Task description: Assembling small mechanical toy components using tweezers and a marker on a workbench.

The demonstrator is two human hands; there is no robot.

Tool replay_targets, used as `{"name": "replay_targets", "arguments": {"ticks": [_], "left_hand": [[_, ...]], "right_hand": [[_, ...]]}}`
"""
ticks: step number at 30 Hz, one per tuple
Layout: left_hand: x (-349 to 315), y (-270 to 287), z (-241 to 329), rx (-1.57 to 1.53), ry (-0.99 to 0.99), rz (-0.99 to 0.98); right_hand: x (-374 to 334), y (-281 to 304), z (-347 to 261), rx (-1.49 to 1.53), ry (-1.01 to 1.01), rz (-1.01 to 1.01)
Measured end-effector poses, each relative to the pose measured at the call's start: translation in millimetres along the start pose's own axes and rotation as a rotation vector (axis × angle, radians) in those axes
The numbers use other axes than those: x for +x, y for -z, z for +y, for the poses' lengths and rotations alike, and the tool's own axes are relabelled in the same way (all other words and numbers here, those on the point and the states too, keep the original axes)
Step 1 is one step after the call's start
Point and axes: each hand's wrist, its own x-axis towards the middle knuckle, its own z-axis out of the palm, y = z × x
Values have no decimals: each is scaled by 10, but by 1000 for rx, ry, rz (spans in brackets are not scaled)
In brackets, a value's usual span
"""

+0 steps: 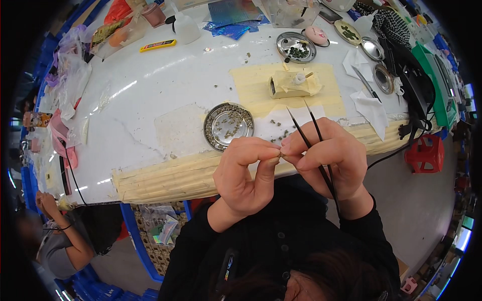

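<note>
In front of my body both hands meet at the fingertips above the table's near edge. Thumb and forefinger of my left hand [244,175] are pinched on something too small to make out. My right hand [334,158] pinches at the same spot. Black tweezers [300,129] are held in it too, tips pointing away from me and apart. Just beyond my left hand sits a round metal dish [217,129] with many small greyish-brown pieces in it. A few similar bits [279,124] lie loose on white paper beside the dish.
A tape-covered block [286,86] stands on yellow tape beyond my hands. Further back are a metal dish [284,42] of dark green bits, a yellow cutter [158,45] and a white bottle [187,29]. A pen-like tool [366,83] lies right. At left, another person's hand [47,203] shows.
</note>
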Motion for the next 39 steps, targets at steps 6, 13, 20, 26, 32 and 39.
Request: {"name": "replay_targets", "arguments": {"ticks": [6, 13, 20, 26, 32, 39], "left_hand": [[7, 0, 6, 12, -7, -5], [7, -7, 9, 7, 2, -1], [2, -6, 1, -1, -10, 7], [22, 0, 54, -242, 150, -37], [206, 94, 61, -1075, 874, -155], [272, 49, 91, -1487, 1181, -83]], "right_hand": [[1, 2, 3, -1, 5, 4], [10, 5, 2, -3, 6, -2], [-9, 6, -7, -28, -17, 2], [20, 33, -49, 18, -93, 108], [149, 300, 122, -478, -118, 256], [206, 332, 443, -763, -143, 167]]}}
